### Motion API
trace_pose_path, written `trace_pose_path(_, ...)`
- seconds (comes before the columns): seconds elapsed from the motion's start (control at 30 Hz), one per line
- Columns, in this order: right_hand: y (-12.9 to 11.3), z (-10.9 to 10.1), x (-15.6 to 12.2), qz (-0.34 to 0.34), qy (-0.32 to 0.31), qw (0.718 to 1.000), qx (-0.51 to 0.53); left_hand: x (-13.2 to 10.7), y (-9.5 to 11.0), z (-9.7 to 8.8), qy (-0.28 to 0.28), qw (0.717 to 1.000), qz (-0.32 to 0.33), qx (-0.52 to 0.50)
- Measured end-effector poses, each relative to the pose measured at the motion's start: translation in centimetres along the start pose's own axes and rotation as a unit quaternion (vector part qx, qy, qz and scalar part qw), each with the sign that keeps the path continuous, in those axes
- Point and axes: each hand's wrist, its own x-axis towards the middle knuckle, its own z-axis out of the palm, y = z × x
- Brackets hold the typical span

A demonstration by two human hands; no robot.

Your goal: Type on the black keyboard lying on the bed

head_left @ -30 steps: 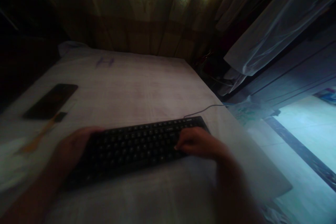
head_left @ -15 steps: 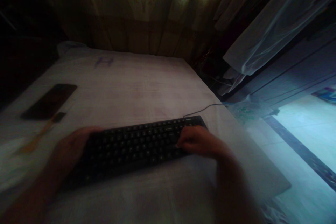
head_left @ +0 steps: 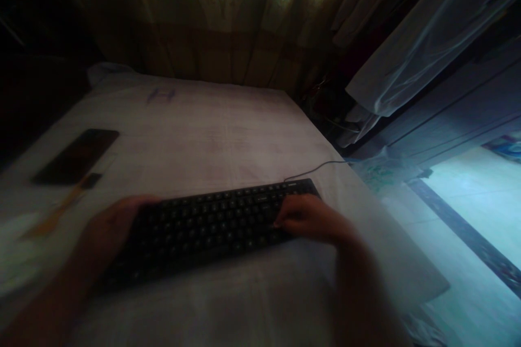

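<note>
A black keyboard (head_left: 211, 222) lies at a slant on the cloth-covered table, its cable (head_left: 313, 167) running off the far right corner. My left hand (head_left: 116, 225) grips the keyboard's left end, with its fingers along the far edge; the hand is dim and slightly blurred. Over the right-hand keys is my right hand (head_left: 303, 217), its fingers curled together and the fingertips down at the keys. Whatever may be inside that closed hand is too small and dark to make out.
A dark phone (head_left: 77, 156) lies at the left, beside a brush-like item with an orange handle (head_left: 57, 217) and dark end. A whitish crumpled thing (head_left: 18, 249) is at the left edge. Curtains (head_left: 228, 21) hang behind the table (head_left: 228, 124). The floor (head_left: 480, 217) shows at right.
Almost nothing differs. Both hands keep their places on the keyboard, and the keyboard stays where it was.
</note>
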Motion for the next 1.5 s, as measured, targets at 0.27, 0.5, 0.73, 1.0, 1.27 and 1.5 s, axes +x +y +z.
trace_pose_path(0.27, -0.1, -0.2, -0.4, 0.015, -0.031, 0.999, 0.023, 0.1, 0.4, 0.0, 0.004, 1.000, -0.002, 0.002)
trace_pose_path(0.5, -0.4, -0.2, -0.7, 0.008, -0.024, 1.000, 0.014, -0.1, 0.7, 0.1, 0.003, 1.000, -0.023, -0.003)
trace_pose_path(0.73, -0.4, -0.2, -0.8, 0.007, -0.060, 0.997, 0.041, 0.0, 0.6, 0.0, 0.001, 1.000, -0.020, -0.003)
trace_pose_path(1.0, -0.6, -0.4, -1.1, -0.008, -0.087, 0.994, 0.066, 0.1, 0.2, 0.1, 0.005, 1.000, -0.015, -0.013)
trace_pose_path(1.27, -0.5, 0.0, -0.5, -0.024, -0.051, 0.997, 0.044, 0.1, 0.0, 0.1, 0.001, 1.000, -0.007, -0.018)
trace_pose_path(1.5, -1.3, 0.6, -0.2, -0.044, -0.070, 0.996, 0.026, 0.1, 0.1, 0.2, -0.001, 1.000, -0.015, -0.019)
